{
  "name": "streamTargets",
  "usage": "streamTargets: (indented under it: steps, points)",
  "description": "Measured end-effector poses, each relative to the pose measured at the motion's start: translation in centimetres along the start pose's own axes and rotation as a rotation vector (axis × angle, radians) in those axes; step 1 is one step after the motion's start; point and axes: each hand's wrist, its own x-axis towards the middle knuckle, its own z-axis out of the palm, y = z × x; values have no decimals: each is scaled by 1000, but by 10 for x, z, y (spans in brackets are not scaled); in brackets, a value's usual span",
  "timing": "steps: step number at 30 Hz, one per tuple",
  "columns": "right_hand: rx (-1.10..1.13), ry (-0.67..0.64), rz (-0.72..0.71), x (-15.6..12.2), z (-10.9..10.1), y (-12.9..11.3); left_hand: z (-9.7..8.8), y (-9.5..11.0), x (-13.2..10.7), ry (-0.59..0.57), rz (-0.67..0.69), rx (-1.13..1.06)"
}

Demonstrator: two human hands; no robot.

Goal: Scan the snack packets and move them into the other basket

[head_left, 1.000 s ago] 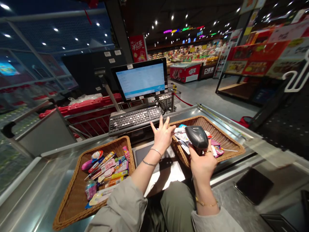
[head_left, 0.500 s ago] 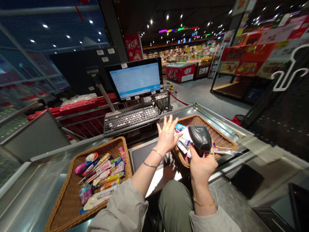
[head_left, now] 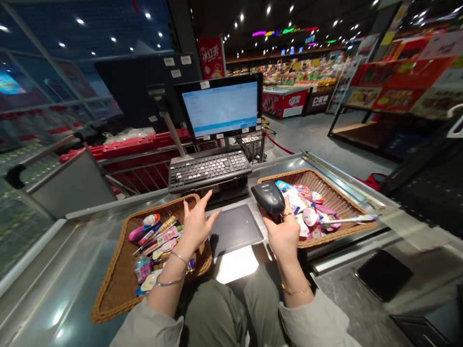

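A black barcode scanner (head_left: 268, 196) is gripped in my right hand (head_left: 284, 233), its head tilted toward the left over the edge of the right wicker basket (head_left: 334, 237). That basket holds packaged sweets and small goods (head_left: 311, 217). My left hand (head_left: 196, 224) is empty with fingers apart, above the right edge of the left wicker basket (head_left: 112, 284). In the left basket lie several small packaged items (head_left: 162, 238), including a small bottle with a purple label (head_left: 142, 269); my left hand and forearm hide part of them.
Between the baskets is a flat dark scanner plate (head_left: 237, 229) set in the metal counter (head_left: 81, 250). Behind it stand a keyboard (head_left: 210, 169) and a lit monitor (head_left: 224, 108). A black pad (head_left: 384, 273) lies at the right. Red carts (head_left: 144, 144) stand beyond the counter.
My left hand has moved left from the right basket to the left basket. My right hand has brought the scanner left, exposing more of the right basket's goods. The view has shifted too.
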Motion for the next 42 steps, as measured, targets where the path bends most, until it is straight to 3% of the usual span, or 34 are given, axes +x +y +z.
streamTargets:
  steps: [10,20,26,31,38,42]
  points:
    - [-101,-445,-203,-10,43,-9,-36,-85,-48,-35,-227,162]
    - [-154,-708,-313,-24,79,-15,-39,-124,-63,-256,-269,284]
    - [-40,-734,-310,-34,85,-6,-44,-153,-69,-393,-207,461]
    - [-10,-708,-286,-42,90,-2,-36,-170,-79,-520,-90,554]
    - [-8,-703,-261,-44,93,10,-31,-183,-75,-490,-168,637]
    - [-13,-697,-258,-44,93,12,-20,-186,-69,-528,-159,628]
